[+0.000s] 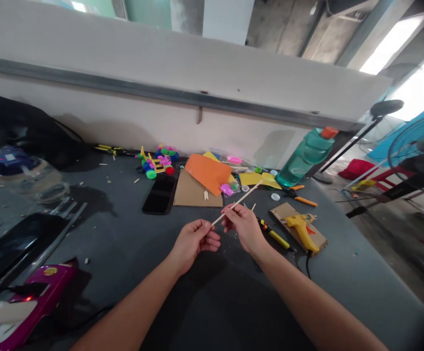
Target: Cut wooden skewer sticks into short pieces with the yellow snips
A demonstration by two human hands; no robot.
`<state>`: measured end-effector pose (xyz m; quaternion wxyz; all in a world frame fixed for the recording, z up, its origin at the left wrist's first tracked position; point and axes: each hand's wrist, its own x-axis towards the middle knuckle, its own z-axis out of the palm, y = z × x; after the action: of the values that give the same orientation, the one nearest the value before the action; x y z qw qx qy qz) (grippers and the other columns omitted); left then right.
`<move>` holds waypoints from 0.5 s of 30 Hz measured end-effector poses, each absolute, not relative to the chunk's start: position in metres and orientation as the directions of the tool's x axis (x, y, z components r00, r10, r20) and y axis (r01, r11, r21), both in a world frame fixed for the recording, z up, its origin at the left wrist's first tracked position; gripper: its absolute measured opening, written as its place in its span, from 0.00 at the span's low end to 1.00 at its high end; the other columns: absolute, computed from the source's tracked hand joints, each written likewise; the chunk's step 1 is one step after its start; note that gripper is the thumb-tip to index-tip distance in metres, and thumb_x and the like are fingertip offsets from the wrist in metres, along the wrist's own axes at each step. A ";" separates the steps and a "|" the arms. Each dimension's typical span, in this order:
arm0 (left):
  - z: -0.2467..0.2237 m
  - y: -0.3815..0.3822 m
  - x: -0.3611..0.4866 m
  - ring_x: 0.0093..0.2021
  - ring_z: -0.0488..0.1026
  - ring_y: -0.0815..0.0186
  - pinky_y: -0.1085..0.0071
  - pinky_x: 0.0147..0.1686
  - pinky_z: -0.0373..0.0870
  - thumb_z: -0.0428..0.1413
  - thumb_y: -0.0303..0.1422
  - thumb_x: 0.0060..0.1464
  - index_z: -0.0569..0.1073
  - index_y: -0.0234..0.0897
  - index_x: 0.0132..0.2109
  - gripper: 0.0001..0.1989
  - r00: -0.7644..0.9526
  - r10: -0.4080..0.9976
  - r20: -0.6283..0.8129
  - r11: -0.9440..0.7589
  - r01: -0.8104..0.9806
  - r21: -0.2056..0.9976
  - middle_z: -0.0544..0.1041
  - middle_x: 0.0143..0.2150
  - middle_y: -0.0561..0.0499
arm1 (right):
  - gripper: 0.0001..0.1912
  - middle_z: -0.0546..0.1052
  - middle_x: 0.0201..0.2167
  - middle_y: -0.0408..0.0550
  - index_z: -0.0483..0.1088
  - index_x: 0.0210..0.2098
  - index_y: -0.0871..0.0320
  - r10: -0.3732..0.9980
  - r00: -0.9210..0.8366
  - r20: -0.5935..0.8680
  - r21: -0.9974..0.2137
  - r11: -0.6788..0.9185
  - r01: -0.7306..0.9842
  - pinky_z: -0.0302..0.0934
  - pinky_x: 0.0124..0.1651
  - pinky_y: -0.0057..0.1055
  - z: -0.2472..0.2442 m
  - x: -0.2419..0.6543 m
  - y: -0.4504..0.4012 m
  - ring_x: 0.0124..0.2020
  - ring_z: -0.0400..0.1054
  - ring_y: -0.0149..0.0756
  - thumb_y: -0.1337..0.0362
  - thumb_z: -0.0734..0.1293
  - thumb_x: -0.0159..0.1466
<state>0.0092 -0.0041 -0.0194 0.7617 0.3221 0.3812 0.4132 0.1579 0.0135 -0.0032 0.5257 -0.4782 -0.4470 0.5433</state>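
A thin wooden stick [246, 193] slants up to the right between my two hands. My left hand [196, 242] pinches its lower end between thumb and fingers. Further up, my right hand [244, 225] grips the same stick with its fingertips. Beyond the hands lie a brown cardboard piece [190, 191] and an orange sheet [208, 171] partly on top of it. A small wooden piece [206, 195] rests on the cardboard. Beside my right hand is a yellow-and-black pen-like tool [275, 235], partly hidden by the hand.
A yellow glue gun [301, 229] lies on cardboard at the right, near orange-handled pliers [303, 199] and a green bottle [305, 158]. A black phone [160, 194] and colourful wheeled models [157, 163] sit further back. A magenta power strip [47, 297] is at the left front.
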 end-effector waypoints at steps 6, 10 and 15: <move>-0.021 -0.003 0.007 0.10 0.60 0.74 0.79 0.11 0.55 0.53 0.41 0.52 0.64 0.35 0.25 0.15 0.319 0.904 -0.285 0.386 -0.321 0.865 0.67 0.13 0.57 | 0.12 0.67 0.21 0.40 0.68 0.28 0.59 0.994 0.074 -0.083 -0.945 -0.055 -0.323 0.60 0.20 0.25 -0.012 0.153 0.010 0.22 0.62 0.28 0.57 0.69 0.53; -0.020 -0.002 0.005 0.11 0.58 0.76 0.80 0.12 0.52 0.53 0.39 0.52 0.64 0.35 0.25 0.14 0.267 0.930 -0.254 0.339 -0.351 0.873 0.65 0.14 0.58 | 0.10 0.67 0.21 0.40 0.67 0.27 0.59 0.992 0.110 -0.064 -0.922 -0.017 -0.386 0.60 0.21 0.24 -0.009 0.158 0.010 0.22 0.61 0.27 0.59 0.69 0.53; -0.018 -0.001 0.005 0.23 0.69 0.73 0.77 0.21 0.64 0.57 0.32 0.49 0.70 0.36 0.39 0.09 0.262 0.939 -0.221 0.307 -0.354 0.884 0.73 0.26 0.54 | 0.10 0.66 0.21 0.40 0.67 0.27 0.59 0.993 0.104 -0.059 -0.923 -0.014 -0.384 0.60 0.21 0.24 -0.008 0.164 0.009 0.22 0.61 0.27 0.59 0.69 0.54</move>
<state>0.0046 -0.0006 -0.0183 0.7039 0.3682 0.3976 0.4593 0.1638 0.0090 -0.0079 0.6062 -0.4297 -0.3540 0.5679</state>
